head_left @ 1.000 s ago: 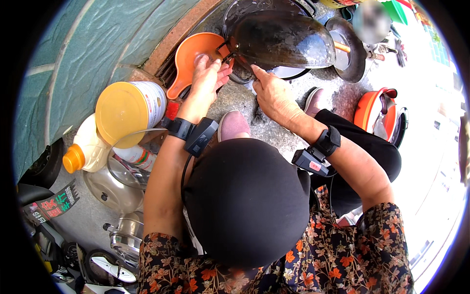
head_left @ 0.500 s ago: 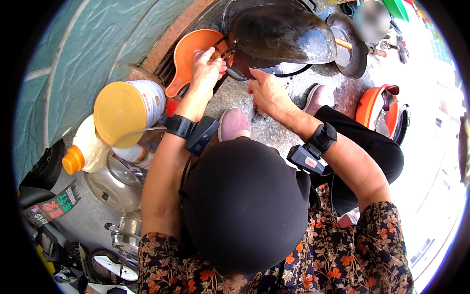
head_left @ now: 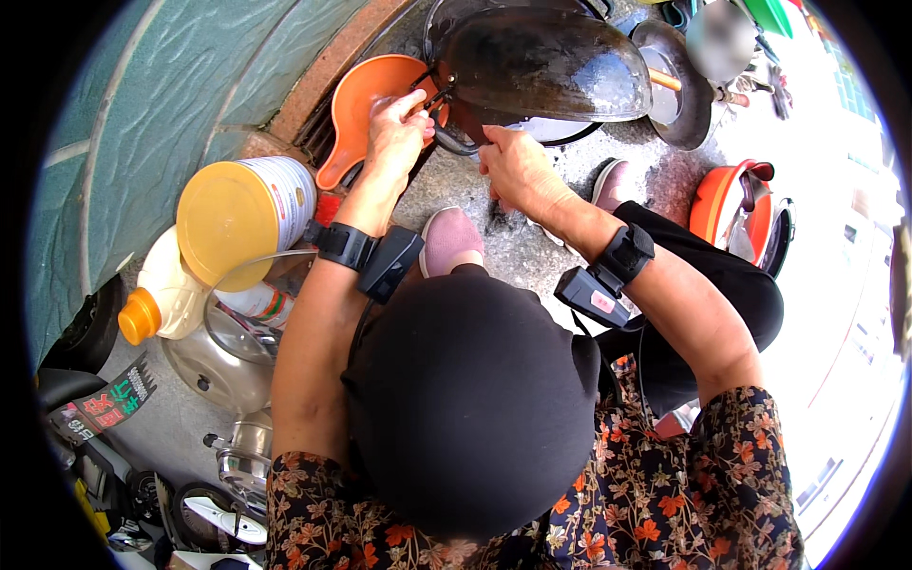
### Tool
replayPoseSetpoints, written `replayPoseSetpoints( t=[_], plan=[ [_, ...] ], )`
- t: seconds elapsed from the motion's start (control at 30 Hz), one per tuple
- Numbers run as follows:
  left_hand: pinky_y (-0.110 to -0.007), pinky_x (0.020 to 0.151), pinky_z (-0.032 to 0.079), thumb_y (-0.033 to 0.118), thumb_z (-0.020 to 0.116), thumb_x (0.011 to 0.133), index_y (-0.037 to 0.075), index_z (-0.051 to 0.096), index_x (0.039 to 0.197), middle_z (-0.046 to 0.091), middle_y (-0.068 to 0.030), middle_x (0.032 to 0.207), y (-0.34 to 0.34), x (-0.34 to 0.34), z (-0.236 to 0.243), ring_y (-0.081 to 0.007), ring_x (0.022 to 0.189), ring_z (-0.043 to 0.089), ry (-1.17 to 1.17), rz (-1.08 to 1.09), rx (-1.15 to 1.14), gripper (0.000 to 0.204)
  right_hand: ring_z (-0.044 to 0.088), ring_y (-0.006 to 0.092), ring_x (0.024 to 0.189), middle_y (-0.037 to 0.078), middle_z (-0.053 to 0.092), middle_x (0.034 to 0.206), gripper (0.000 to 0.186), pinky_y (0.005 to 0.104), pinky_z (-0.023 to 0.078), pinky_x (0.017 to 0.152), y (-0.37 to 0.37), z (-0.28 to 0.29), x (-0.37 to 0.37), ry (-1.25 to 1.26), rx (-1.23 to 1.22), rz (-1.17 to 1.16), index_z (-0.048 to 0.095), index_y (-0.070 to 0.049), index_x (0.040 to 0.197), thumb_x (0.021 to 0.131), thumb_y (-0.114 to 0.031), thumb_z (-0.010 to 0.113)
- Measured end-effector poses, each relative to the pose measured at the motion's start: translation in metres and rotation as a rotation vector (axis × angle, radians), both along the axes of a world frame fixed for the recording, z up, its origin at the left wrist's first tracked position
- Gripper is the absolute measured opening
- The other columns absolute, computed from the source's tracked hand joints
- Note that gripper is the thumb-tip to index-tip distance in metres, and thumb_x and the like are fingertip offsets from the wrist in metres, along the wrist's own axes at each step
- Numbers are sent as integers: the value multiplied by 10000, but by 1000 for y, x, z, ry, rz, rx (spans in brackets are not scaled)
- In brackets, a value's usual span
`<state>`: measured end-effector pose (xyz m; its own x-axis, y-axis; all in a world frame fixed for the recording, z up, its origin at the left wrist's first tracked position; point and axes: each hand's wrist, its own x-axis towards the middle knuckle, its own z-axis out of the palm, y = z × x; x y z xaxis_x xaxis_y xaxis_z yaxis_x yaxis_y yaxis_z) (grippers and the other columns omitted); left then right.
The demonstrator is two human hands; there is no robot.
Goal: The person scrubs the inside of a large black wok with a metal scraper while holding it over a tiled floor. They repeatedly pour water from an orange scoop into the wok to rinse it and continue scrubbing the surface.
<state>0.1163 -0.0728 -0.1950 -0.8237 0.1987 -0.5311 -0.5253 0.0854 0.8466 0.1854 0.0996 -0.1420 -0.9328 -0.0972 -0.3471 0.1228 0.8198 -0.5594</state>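
- The dark wok (head_left: 546, 66) was seen at 1 o'clock, tilted above a dark-rimmed basin (head_left: 576, 139).
- At 11 o'clock, the left hand (head_left: 397, 138) was closed, fingertips apparently pinched on the wok's wire handle (head_left: 438, 96), above an orange dipper (head_left: 344, 119).
- At 1 o'clock, the right hand (head_left: 525, 171) was curled round a dark flat piece (head_left: 465, 122), its tip set near the wok's edge; whether contact was made could not be told.
- Work was judged under way: the wok was already propped and held, but dull, dark patches were left across its surface, and nothing looked finished.
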Motion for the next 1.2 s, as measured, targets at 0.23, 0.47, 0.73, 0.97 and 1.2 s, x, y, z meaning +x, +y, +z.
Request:
replayPoseSetpoints(
  t=[0.23, 0.47, 0.73, 0.97, 1.2],
  plan=[
    [-299, 832, 541, 121, 542, 1030, 110, 556, 1440, 700, -100, 1113, -3, 1, -1, -165, 977, 687, 18, -25, -27, 411, 672, 476, 918, 304, 674, 882, 191, 504, 555, 818, -10, 28, 6, 41, -44, 13, 646, 39, 1026, 901, -71, 552],
    [-287, 825, 538, 123, 540, 1031, 118, 581, 1423, 702, -81, 1087, -1, 0, -3, -144, 948, 684, 46, -47, -30, 394, 694, 462, 861, 286, 685, 866, 228, 504, 570, 808, -13, 20, 1, 117, 42, -68, 621, 19, 1108, 925, -90, 541],
    [-276, 799, 540, 124, 530, 1033, 99, 595, 1414, 710, -72, 1053, -2, -1, -4, -140, 911, 688, 62, -55, -10, 387, 706, 426, 942, 282, 685, 936, 200, 469, 590, 785, -16, 21, 5, 111, 189, -28, 604, 4, 1090, 903, -63, 584],
    [-287, 804, 545, 125, 525, 1036, 97, 597, 1409, 716, -83, 1056, -3, -3, -9, -151, 911, 697, 52, -66, -38, 381, 712, 420, 914, 287, 696, 921, 179, 469, 574, 822, -13, 28, 3, 82, 246, 89, 635, 24, 1031, 884, -57, 570],
    [-269, 793, 547, 117, 521, 1035, 86, 602, 1401, 714, -78, 1051, 2, -2, -6, -139, 901, 696, 56, -70, -49, 376, 705, 436, 952, 299, 703, 965, 201, 493, 561, 862, -18, 37, -7, 5, 221, -7, 673, 16, 1017, 888, -71, 546]
  ],
)
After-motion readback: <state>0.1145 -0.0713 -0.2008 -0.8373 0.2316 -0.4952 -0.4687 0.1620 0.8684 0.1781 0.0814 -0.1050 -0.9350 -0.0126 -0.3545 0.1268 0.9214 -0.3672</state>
